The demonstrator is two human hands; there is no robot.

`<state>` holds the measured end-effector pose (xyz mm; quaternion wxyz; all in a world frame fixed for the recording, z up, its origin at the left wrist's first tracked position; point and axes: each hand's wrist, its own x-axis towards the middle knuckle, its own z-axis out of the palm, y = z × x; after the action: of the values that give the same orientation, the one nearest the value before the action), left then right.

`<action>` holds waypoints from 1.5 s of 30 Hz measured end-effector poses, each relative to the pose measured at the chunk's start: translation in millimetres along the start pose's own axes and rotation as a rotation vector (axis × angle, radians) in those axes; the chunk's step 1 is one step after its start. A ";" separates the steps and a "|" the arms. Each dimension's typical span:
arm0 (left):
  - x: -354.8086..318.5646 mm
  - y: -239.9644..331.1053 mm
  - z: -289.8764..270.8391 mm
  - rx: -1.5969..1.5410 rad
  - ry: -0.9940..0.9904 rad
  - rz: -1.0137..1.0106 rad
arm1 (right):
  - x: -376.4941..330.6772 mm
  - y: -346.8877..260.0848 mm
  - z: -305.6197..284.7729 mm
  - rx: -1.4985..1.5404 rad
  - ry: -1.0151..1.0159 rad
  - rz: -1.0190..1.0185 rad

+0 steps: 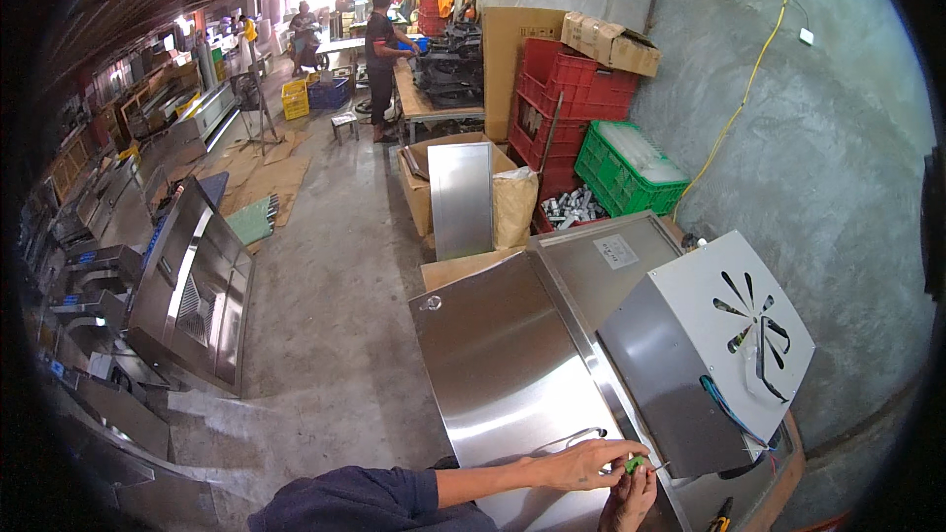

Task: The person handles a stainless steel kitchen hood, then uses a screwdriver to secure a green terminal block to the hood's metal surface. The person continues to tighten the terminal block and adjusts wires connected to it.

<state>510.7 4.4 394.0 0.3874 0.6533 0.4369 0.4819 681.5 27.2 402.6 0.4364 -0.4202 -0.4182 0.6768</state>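
Dark sleeve (345, 500) at lower edge. Left hand (583, 464) and right hand (633, 504), lower right of frame: both grips pinching small green piece (635, 465), beside white-faced box (724, 345).

From my feed: small bright-green object (635, 464), partly covered, exact kind unclear. Pinched between both hands (583, 466); thin shaft-like bit shows on its right. I've got it above the stainless surface (507, 350), near the grey-and-white box (658, 374).
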 end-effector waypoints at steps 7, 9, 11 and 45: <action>4.8 13.1 -3.3 -0.121 0.056 -0.075 | -1.4 -2.1 16.2 0.050 0.072 -0.140; 11.9 11.4 -6.4 -0.024 0.167 -0.027 | 9.9 0.1 18.7 0.043 0.222 -0.091; 14.1 7.8 -10.3 0.001 0.223 -0.062 | 16.4 -6.4 25.7 0.058 0.191 -0.058; 26.8 -16.7 -33.5 -0.425 0.123 -0.275 | 31.1 5.8 30.6 0.087 0.186 -0.120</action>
<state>479.1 37.8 394.2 0.5503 0.4612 0.4334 0.5446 643.3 48.9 399.9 0.5309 -0.4362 -0.3702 0.6252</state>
